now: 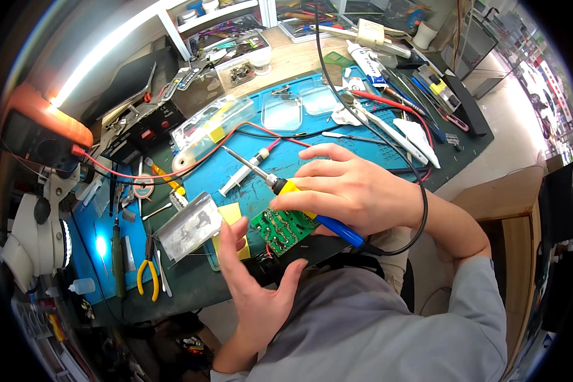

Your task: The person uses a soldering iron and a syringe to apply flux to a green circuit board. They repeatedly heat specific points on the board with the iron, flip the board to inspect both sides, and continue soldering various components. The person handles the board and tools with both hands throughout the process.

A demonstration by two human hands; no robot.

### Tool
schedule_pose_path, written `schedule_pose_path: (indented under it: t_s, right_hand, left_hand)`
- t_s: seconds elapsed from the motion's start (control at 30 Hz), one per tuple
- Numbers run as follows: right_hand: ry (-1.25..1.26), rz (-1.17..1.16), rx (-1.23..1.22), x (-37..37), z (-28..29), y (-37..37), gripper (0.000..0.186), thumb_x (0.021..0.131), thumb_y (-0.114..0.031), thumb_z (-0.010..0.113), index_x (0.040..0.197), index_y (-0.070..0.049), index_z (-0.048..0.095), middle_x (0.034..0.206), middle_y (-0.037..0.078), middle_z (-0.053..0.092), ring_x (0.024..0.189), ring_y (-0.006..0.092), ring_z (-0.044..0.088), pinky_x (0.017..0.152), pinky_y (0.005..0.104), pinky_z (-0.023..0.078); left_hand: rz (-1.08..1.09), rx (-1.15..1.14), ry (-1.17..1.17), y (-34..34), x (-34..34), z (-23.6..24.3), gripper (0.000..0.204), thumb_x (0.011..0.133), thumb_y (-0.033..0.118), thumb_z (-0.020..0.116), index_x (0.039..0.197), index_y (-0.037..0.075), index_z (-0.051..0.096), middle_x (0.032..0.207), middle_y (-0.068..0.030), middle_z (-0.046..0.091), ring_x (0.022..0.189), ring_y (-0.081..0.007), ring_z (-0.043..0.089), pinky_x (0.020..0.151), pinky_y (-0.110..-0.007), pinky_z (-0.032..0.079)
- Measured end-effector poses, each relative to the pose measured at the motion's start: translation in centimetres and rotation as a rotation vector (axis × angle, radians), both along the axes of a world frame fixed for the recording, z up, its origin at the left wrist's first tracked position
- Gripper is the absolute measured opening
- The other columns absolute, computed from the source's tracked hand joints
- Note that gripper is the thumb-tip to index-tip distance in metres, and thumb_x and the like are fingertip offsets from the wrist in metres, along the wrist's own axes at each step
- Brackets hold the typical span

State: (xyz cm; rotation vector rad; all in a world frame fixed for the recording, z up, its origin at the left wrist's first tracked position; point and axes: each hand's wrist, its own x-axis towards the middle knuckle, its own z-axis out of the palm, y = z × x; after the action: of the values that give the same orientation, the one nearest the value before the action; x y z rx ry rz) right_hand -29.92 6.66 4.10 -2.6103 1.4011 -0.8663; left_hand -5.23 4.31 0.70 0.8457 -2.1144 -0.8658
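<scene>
at left, yellow-handled pliers (146,261) lay on the surface (194,290). then came a shiny metal plate (190,228) and our left hand (261,302), empty, thumb and fingers spread wide. just right of it, the green circuit board (283,230) sat by the near edge; we could not tell what supported it. our right hand (356,194) gripped the soldering iron (289,187), tip pointing away toward the far left. we judged this a pause in board work; touching the tip down called for steadying the board. bare blue mat (256,200) left room beyond it; at right, the cable (424,205) crossed our forearm.
</scene>
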Motion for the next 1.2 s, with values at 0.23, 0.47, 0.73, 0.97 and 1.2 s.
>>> schedule_pose_path:
  t_s: [0.23, 0.47, 0.73, 0.97, 1.2]
  right_hand:
    - [-0.163, -0.087, -0.074, -0.7, -0.3, 2.0, 0.046, 0.084, -0.024, 0.075, 0.127, -0.011, 0.062, 0.105, 0.005, 0.071, 0.097, 0.0242, 0.069, 0.106, 0.0462, 0.045]
    - [-0.851, -0.228, -0.01, 0.5, -2.3, 7.4, 0.041, 0.099, -0.033, 0.06, 0.118, 0.002, 0.059, 0.089, 0.013, 0.073, 0.084, 0.0235, 0.074, 0.075, 0.0309, 0.058]
    - [-0.623, -0.207, -0.147, -0.6, -2.2, 6.6, 0.037, 0.093, -0.033, 0.062, 0.103, 0.002, 0.069, 0.08, 0.012, 0.068, 0.061, 0.0187, 0.064, 0.053, 0.0288, 0.052]
    - [-0.788, -0.308, -0.051, -0.1, -2.7, 7.0, 0.016, 0.082, -0.013, 0.078, 0.093, -0.005, 0.069, 0.07, 0.004, 0.065, 0.058, 0.0142, 0.06, 0.052, 0.0252, 0.046]
    - [-0.821, -0.358, -0.088, -0.1, -2.7, 5.8, 0.015, 0.092, -0.021, 0.07, 0.091, -0.006, 0.07, 0.065, 0.003, 0.063, 0.053, 0.014, 0.058, 0.049, 0.0265, 0.043]
  left_hand:
    - [-0.004, -0.007, -0.073, -0.8, -0.7, 0.2, 0.095, 0.077, 0.001, 0.078, 0.154, -0.002, 0.023, 0.135, -0.0193, 0.053, 0.122, -0.0312, 0.051, 0.102, -0.042, 0.04]
    - [-0.062, 0.079, -0.034, -1.8, -0.1, 0.1, 0.1, 0.074, 0.001, 0.081, 0.153, -0.003, 0.022, 0.13, -0.0189, 0.055, 0.114, -0.0299, 0.054, 0.096, -0.042, 0.042]
    - [0.0, 0.036, -0.051, -1.6, -1.1, -0.3, 0.1, 0.071, 0.003, 0.084, 0.151, -0.005, 0.025, 0.123, -0.0174, 0.058, 0.108, -0.0285, 0.055, 0.093, -0.041, 0.043]
    - [-0.03, 0.015, -0.103, -1.9, -1.3, -0.5, 0.103, 0.071, 0.004, 0.083, 0.154, 0.0, 0.023, 0.131, -0.0154, 0.056, 0.116, -0.0246, 0.055, 0.094, -0.038, 0.041]
    - [-0.064, 0.032, -0.113, -2.2, -1.0, -0.3, 0.107, 0.07, 0.005, 0.084, 0.155, 0.001, 0.019, 0.133, -0.0166, 0.055, 0.119, -0.0261, 0.053, 0.092, -0.037, 0.039]
